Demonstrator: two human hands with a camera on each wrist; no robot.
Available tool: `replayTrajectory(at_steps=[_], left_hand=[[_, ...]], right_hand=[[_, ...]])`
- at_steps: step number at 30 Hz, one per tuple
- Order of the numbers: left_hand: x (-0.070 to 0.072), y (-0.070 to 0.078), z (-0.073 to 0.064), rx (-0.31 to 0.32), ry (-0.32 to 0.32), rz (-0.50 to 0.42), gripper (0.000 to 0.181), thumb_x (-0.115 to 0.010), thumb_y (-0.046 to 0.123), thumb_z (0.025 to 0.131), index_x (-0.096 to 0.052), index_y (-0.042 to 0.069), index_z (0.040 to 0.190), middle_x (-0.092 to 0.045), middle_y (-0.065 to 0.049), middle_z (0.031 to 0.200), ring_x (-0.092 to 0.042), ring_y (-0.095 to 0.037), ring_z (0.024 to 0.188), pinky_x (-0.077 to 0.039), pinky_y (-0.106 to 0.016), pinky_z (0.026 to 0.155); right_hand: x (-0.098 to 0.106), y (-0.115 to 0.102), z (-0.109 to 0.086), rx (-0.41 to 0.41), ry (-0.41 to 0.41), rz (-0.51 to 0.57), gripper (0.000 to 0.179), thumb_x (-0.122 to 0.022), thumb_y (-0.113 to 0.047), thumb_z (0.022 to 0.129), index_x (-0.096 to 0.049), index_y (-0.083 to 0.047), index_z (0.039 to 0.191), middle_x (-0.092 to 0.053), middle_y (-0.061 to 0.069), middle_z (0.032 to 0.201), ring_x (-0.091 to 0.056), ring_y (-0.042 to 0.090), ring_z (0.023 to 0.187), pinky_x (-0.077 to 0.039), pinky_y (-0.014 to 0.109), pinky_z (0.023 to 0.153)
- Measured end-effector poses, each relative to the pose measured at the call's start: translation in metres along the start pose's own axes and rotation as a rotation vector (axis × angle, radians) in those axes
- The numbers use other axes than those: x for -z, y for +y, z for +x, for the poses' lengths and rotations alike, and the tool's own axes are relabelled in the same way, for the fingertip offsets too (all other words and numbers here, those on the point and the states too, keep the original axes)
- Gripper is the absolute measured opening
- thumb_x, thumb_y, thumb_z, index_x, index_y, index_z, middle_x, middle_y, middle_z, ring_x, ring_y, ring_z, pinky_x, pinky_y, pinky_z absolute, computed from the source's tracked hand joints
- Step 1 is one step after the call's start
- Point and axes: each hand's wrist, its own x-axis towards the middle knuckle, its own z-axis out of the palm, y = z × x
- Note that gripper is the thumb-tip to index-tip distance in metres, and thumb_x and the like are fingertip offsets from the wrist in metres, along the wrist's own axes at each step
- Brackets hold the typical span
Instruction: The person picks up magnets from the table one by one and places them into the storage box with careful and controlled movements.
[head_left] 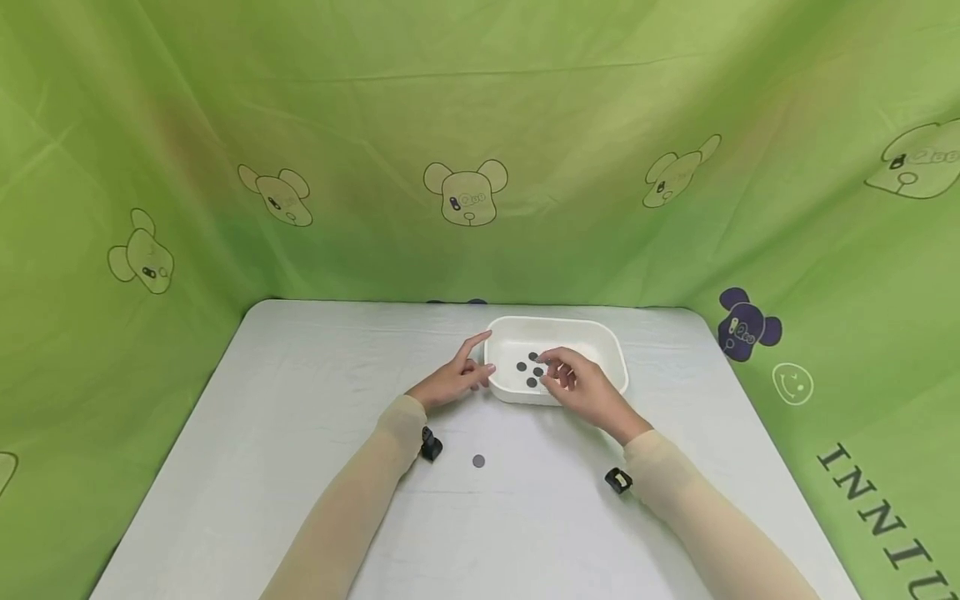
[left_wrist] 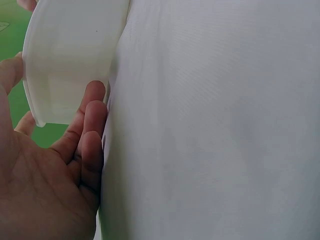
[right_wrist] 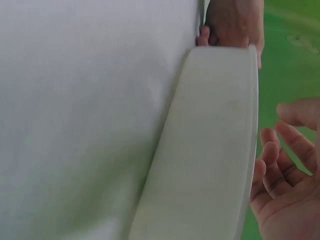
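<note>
A white rectangular tray (head_left: 600, 339) with rounded corners sits on the table, several small dark grey discs (head_left: 521, 367) lying flat inside. My left hand (head_left: 450, 381) is at its left end. The thumb and a straight index finger touch the rim, and the other fingers lie low beside the outer wall (left_wrist: 70, 95). Over the tray's right half hovers my right hand (head_left: 588, 392), thumb and fingertips apart above the discs, with nothing visible between them. In the right wrist view this hand (right_wrist: 290, 185) shows loosely bent fingers beside the rim. One more grey disc (head_left: 478, 461) lies on the table in front.
A white cloth covers the table (head_left: 330, 358). Green curtains (head_left: 360, 108) with printed bear heads stand behind it and on both sides. Each wrist carries a small black camera (head_left: 618, 480), close above the tabletop.
</note>
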Motion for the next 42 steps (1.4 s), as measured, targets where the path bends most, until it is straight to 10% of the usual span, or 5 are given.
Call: replayTrajectory(at_steps=[20, 42], left_hand=[[0.001, 0.002, 0.0, -0.015, 0.002, 0.008, 0.075, -0.055, 0.06, 0.108, -0.009, 0.056, 0.167, -0.072, -0.003, 0.11, -0.065, -0.021, 0.105, -0.048, -0.043, 0.097], [0.0, 0.001, -0.001, -0.022, 0.006, -0.003, 0.073, -0.055, 0.056, 0.11, -0.01, 0.054, 0.167, -0.072, -0.003, 0.109, -0.065, -0.02, 0.103, -0.048, -0.04, 0.095]], right_hand=[[-0.039, -0.028, -0.027, 0.186, -0.122, 0.037, 0.03, -0.081, -0.001, 0.094, -0.071, -0.006, 0.122, -0.064, -0.008, 0.092, -0.058, 0.013, 0.078, -0.051, 0.027, 0.07], [-0.074, -0.038, -0.03, 0.176, -0.381, 0.035, 0.024, -0.079, -0.011, 0.098, -0.07, -0.012, 0.12, -0.064, -0.009, 0.094, -0.06, 0.01, 0.079, -0.052, 0.025, 0.073]])
